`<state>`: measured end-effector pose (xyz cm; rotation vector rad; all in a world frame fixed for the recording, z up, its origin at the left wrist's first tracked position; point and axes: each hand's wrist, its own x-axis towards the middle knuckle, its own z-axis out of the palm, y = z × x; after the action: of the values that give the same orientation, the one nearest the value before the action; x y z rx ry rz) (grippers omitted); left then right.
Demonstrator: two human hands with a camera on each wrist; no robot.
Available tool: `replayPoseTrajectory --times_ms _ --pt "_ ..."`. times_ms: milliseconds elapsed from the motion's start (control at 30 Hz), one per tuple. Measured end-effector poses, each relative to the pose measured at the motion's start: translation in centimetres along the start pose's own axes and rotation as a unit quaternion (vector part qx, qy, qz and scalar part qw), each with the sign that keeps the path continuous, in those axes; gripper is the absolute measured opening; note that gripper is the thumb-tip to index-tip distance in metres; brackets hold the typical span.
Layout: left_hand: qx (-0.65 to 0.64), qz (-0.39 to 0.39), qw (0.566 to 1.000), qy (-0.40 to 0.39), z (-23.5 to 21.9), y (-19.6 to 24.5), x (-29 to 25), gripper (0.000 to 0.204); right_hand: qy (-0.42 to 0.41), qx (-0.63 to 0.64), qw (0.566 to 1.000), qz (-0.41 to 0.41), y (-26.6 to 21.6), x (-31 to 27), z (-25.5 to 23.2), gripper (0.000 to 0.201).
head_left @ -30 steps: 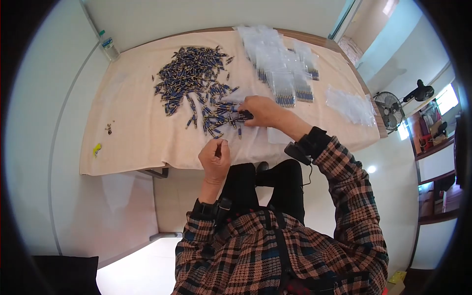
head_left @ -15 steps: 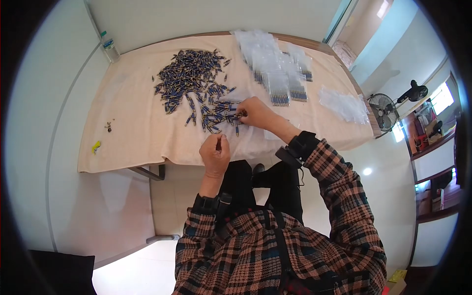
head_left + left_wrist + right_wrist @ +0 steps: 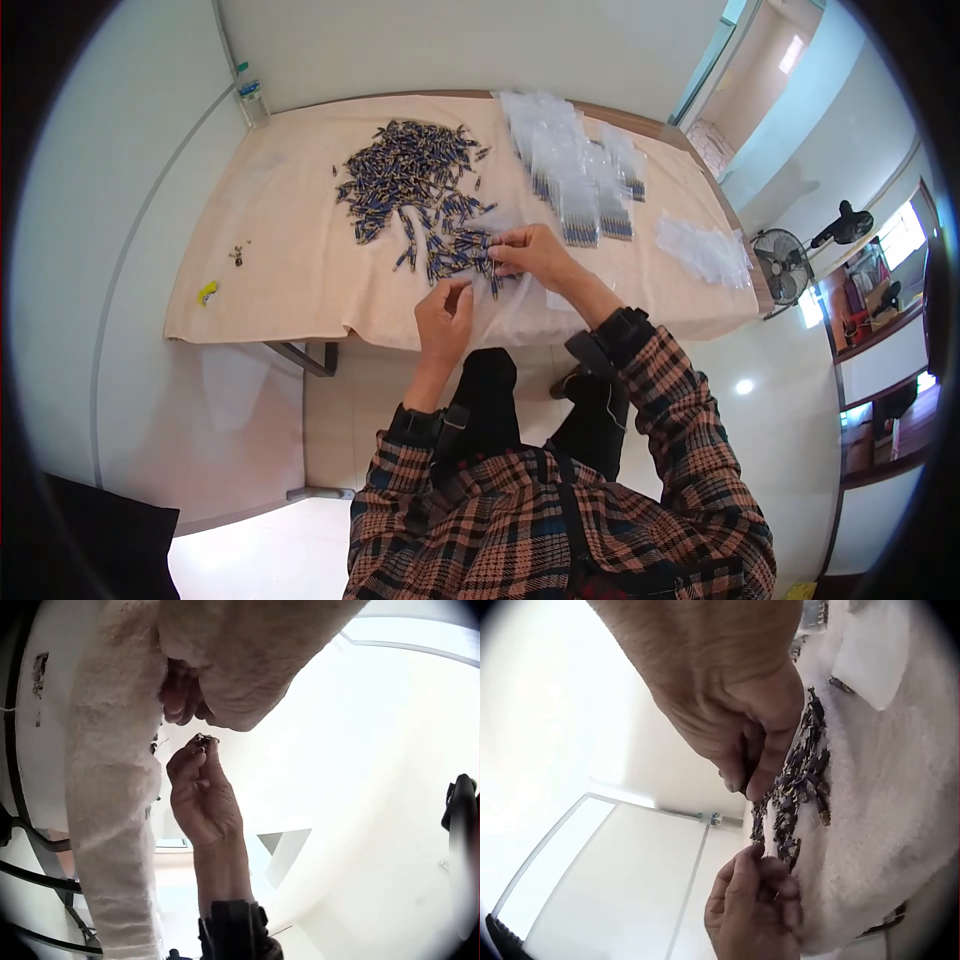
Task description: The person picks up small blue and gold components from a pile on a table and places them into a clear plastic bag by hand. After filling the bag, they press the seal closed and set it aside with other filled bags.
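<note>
Hands meet at the worktop's (image 3: 280, 290) near edge: your right hand (image 3: 530, 252) pinches small blue connectors (image 3: 462, 250) from the pile, your left hand (image 3: 443, 318) pinches one just beside, fingertips close for passing.

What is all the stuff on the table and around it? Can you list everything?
Small parts: a big pile, dark blue with gold, table middle.
Filled bags: several, clear, right of the pile.
Empty bags: a heap, clear, table's right end.
Cloth: one, beige, covers the table.
Bottle: one, clear, far left corner.
Yellow bit: one, near left edge.
Fans: two, dark, on the floor at right.
Left hand: pinches small parts at the table's near edge.
Right hand: pinches parts beside the pile.
</note>
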<state>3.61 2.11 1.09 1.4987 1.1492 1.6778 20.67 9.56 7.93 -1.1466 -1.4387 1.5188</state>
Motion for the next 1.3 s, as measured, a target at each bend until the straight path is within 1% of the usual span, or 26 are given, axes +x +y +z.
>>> replayPoseTrajectory --times_ms 33,100,133,167,267,300,400,500,700,800,900,1067,1167,1200,1233,1300 --pt "0.003 0.001 1.000 -0.001 0.1 0.4 0.6 0.009 -0.003 0.010 1.000 -0.001 0.0 -0.1 0.1 0.023" --pt "-0.093 -0.110 0.989 -0.038 0.3 0.8 1.1 0.014 -0.003 0.041 0.999 0.004 0.5 -0.4 0.4 0.022" --pt "-0.139 -0.168 0.974 -0.058 0.2 0.9 1.2 0.017 0.002 0.051 0.999 0.009 0.7 -0.5 0.5 0.022" --pt "-0.135 -0.176 0.973 -0.065 0.2 0.9 1.4 0.017 -0.001 0.055 0.998 0.009 0.9 -0.5 0.6 0.021" --pt "-0.224 -0.239 0.938 -0.112 0.6 0.2 2.4 0.021 -0.006 0.057 0.998 0.007 1.2 -0.2 0.4 0.020" --pt "-0.222 -0.241 0.938 -0.113 0.5 0.0 2.7 0.021 -0.006 0.047 0.999 0.006 1.4 -0.1 0.5 0.020" --pt "-0.193 -0.268 0.929 -0.169 -0.2 -0.4 3.2 0.024 -0.002 0.040 0.999 0.004 1.9 0.3 1.3 0.022" --pt "-0.188 -0.271 0.929 -0.169 -0.2 -0.6 3.3 0.024 0.016 0.021 1.000 -0.004 1.9 0.2 1.5 0.020" --pt "-0.177 -0.290 0.923 -0.184 -0.1 -0.3 3.5 0.024 0.052 0.027 0.998 0.002 2.3 0.2 1.3 0.018" --pt "-0.160 -0.270 0.934 -0.173 0.1 -0.2 3.2 0.023 0.075 0.032 0.997 -0.004 2.6 -0.1 0.8 0.019" --pt "-0.142 -0.271 0.932 -0.192 0.2 -0.2 3.3 0.022 0.056 -0.009 0.998 -0.016 2.7 -0.4 0.6 0.017" --pt "-0.124 -0.282 0.932 -0.192 0.4 0.2 3.3 0.020 0.073 -0.009 0.997 -0.025 2.9 -0.6 1.2 0.019" --pt "-0.119 -0.291 0.931 -0.187 0.6 0.6 3.4 0.019 0.090 -0.039 0.995 -0.028 2.7 -0.6 1.4 0.019" --pt "-0.118 -0.294 0.930 -0.184 0.7 0.6 3.3 0.018 0.084 -0.043 0.995 -0.028 2.7 -0.6 1.4 0.019" --pt "-0.121 -0.293 0.932 -0.175 0.7 0.6 3.4 0.018 0.086 -0.050 0.994 -0.036 2.7 -0.5 1.6 0.018" --pt "-0.111 -0.272 0.937 -0.188 0.5 -0.1 3.3 0.018 0.089 -0.062 0.993 -0.055 3.0 -0.4 1.7 0.018"
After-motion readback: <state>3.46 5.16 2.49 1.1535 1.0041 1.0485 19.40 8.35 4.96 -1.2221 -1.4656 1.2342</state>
